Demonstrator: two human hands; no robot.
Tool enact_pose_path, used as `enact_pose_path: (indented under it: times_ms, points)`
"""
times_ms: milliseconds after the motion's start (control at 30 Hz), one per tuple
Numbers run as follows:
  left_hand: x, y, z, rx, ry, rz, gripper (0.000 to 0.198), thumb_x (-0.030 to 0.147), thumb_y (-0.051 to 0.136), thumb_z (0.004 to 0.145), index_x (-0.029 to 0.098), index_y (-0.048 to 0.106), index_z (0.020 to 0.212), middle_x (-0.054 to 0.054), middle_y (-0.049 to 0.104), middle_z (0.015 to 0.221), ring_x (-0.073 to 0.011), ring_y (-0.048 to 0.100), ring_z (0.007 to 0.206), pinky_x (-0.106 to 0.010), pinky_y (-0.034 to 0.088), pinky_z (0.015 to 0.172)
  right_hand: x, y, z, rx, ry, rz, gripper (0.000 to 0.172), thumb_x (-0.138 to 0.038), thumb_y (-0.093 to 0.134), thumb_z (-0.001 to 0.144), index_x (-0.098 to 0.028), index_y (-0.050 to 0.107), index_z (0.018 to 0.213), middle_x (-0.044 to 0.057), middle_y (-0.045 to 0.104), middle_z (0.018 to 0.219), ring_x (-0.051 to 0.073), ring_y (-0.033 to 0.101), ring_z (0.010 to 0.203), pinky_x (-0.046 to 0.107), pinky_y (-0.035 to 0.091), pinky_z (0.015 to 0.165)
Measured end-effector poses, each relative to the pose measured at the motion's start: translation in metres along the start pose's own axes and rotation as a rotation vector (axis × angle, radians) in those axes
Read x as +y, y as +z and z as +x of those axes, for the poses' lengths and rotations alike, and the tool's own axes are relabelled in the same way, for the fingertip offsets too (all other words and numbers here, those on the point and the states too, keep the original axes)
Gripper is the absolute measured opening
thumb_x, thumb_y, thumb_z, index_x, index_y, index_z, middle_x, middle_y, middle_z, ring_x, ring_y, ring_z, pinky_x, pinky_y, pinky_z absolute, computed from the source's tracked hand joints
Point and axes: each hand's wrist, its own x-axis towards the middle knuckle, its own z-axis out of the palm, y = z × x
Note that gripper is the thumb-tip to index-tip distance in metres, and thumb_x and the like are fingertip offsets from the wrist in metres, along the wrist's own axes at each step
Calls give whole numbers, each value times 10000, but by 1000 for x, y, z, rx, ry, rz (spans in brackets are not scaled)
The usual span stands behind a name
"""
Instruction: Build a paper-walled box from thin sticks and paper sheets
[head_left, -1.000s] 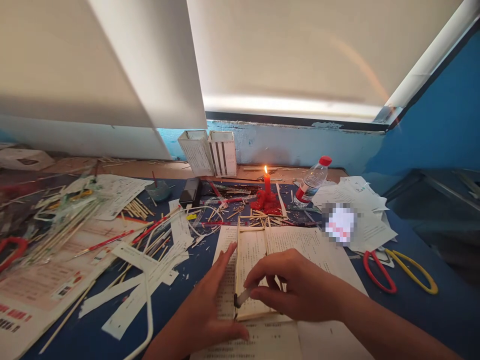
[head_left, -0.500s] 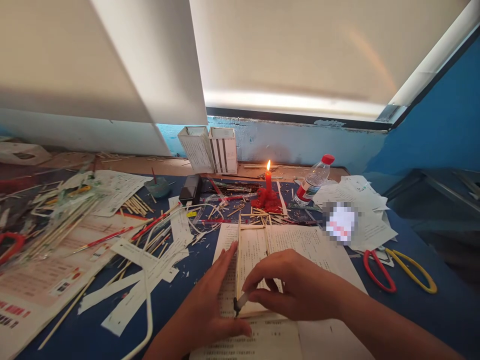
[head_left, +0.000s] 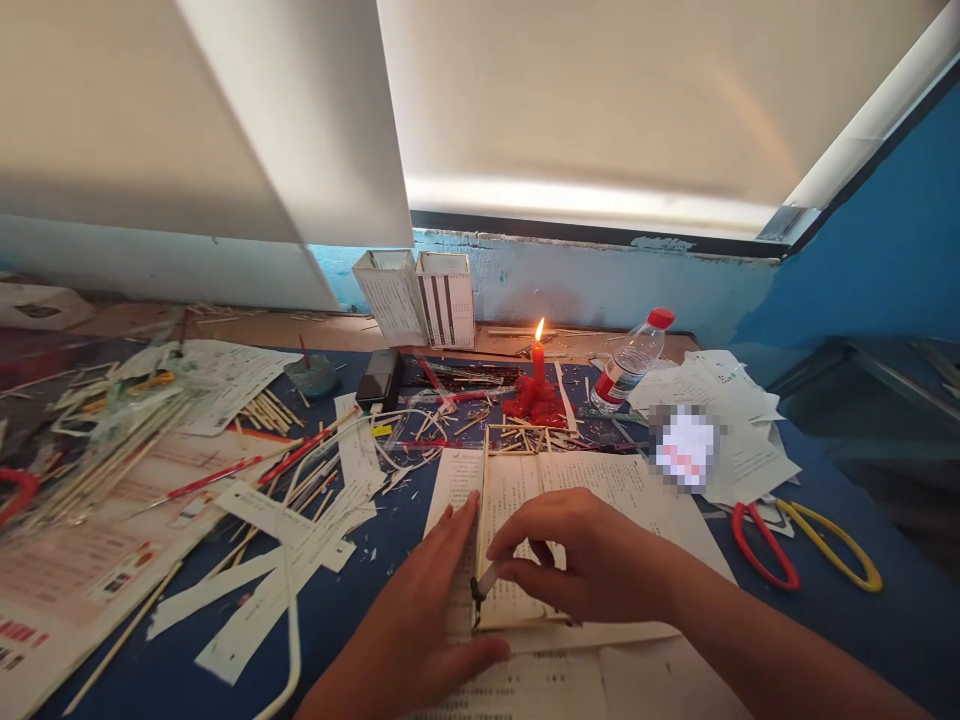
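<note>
A narrow rectangular frame of thin wooden sticks (head_left: 485,500) lies on the printed pages (head_left: 600,478) in front of me. My right hand (head_left: 574,555) pinches a short, whitish translucent glue stick (head_left: 489,580) with a blackened tip. That tip meets the frame at its near left corner. Along the frame's left side rests my left hand (head_left: 424,610), fingers stretched out and thumb spread below the corner. Its fingertips lie close against the left stick; whether they press on it I cannot tell. My right hand covers part of the frame's right side.
Beyond the frame a lit red candle (head_left: 538,365) stands in melted wax, near a plastic bottle (head_left: 630,360). Scissors (head_left: 776,550) lie at the right. Paper strips (head_left: 262,600), a white cable (head_left: 294,620) and loose sticks (head_left: 270,412) cover the left. Two paper boxes (head_left: 446,300) stand behind.
The frame's near end sits slightly higher and further right in view. My right hand keeps the glue stick's dark tip at the same corner. The left hand stays alongside.
</note>
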Motion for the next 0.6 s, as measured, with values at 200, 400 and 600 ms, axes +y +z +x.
enact_pose_path:
  times_ms: [200, 400, 600]
  points:
    - [13, 10, 1, 104, 71, 319, 858, 387, 515, 1020, 20, 38, 1631, -304, 333, 1638, -395, 291, 1533, -601, 468, 1116, 0, 1, 1, -3, -11, -8, 138, -277, 649, 975, -238, 738, 1073, -28, 775, 904, 94, 643, 700, 222, 490, 771]
    - [17, 22, -2, 201, 37, 387, 798, 269, 493, 1017, 18, 50, 1631, -267, 389, 1623, -355, 333, 1523, -513, 498, 1125, 6, 3, 5, 12, -38, -13, 137, -271, 643, 976, -226, 740, 1061, -10, 777, 897, 103, 644, 692, 226, 496, 744]
    - [13, 23, -3, 182, 33, 383, 781, 234, 471, 1010, -6, 54, 1625, -273, 347, 1638, -368, 294, 1538, -531, 489, 1131, 10, -2, 12, 30, -45, -26, 143, -228, 643, 967, -217, 743, 1070, -2, 780, 905, 113, 643, 698, 241, 503, 744]
